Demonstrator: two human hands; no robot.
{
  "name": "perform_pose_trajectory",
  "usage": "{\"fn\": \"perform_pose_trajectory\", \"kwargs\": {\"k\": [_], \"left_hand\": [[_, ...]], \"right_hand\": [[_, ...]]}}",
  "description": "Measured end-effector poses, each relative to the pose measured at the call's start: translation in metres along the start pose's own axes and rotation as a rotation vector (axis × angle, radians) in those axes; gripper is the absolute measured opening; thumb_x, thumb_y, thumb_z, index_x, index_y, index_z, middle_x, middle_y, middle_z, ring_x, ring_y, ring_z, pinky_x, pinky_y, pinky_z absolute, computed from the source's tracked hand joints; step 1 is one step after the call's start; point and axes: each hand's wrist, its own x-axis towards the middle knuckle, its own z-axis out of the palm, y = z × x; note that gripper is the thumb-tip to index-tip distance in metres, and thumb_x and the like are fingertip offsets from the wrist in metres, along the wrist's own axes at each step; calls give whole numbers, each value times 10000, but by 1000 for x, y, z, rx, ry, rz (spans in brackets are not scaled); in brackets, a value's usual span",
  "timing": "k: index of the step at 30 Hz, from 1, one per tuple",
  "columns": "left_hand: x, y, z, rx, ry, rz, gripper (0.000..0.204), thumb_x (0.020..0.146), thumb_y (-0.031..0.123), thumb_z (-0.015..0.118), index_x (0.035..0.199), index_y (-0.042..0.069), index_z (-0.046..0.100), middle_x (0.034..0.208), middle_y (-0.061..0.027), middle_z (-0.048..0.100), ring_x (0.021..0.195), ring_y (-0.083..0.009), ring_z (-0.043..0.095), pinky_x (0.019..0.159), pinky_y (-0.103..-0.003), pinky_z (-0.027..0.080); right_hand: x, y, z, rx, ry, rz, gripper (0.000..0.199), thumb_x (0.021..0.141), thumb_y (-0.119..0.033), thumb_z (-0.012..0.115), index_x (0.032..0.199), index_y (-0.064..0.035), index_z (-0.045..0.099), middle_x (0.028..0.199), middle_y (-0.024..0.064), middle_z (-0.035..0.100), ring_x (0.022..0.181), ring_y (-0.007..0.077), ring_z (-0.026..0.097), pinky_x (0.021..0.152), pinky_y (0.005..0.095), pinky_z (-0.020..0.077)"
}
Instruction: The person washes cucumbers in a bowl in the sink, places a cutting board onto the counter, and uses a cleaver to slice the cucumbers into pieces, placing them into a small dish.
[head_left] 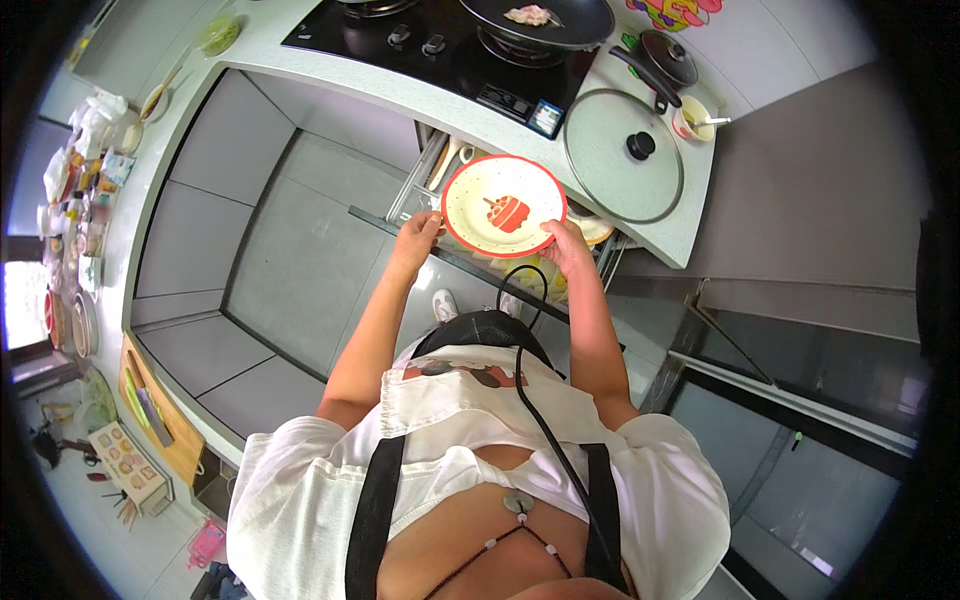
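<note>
A round cream plate (503, 205) with a red rim and a red picture in its middle is held level over an open pull-out drawer (440, 175) under the counter. My left hand (418, 236) grips its left edge and my right hand (566, 243) grips its lower right edge. On the black hob above, a dark frying pan (545, 18) holds pale pieces of meat (529, 14).
A large glass lid (622, 155) with a black knob lies on the counter right of the plate. Beside it are a small black lidded pan (664, 55) and a cup with a spoon (695, 120). The left counter (85, 200) carries several jars, bowls and packets.
</note>
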Motion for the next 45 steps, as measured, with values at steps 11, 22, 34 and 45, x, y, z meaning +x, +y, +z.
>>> {"fn": "perform_pose_trajectory", "kwargs": {"k": [11, 22, 34, 45], "left_hand": [[-16, 62, -30, -191, 124, 191, 324, 902, 255, 484, 1091, 3, 559, 917, -50, 607, 829, -123, 556, 770, -263, 437], [3, 100, -39, -312, 441, 185, 285, 890, 202, 510, 1094, 4, 491, 837, -25, 569, 780, -114, 549, 734, -263, 457], [-12, 98, -61, -409, 683, 244, 333, 890, 186, 485, 1155, -14, 490, 923, -51, 583, 839, -124, 544, 794, -292, 440], [-90, 60, -164, -588, 1148, 283, 348, 862, 154, 501, 1165, -14, 476, 976, -69, 597, 878, -113, 550, 774, -268, 447]], "right_hand": [[-19, -71, 60, -170, -93, -326, 329, 774, -99, 535, 1073, 38, 545, 959, 102, 615, 774, 159, 616, 617, 283, 516], [12, -125, 113, -113, -330, -331, 272, 782, -104, 540, 1023, 22, 561, 857, 82, 630, 617, 109, 602, 466, 226, 478], [56, -161, 179, -368, -607, -300, 183, 772, -118, 565, 919, -9, 570, 692, 34, 590, 480, 67, 488, 396, 193, 349], [34, -109, 356, -624, -952, -161, 158, 762, -90, 563, 896, -7, 552, 639, 20, 539, 399, 65, 385, 362, 199, 273]]}}
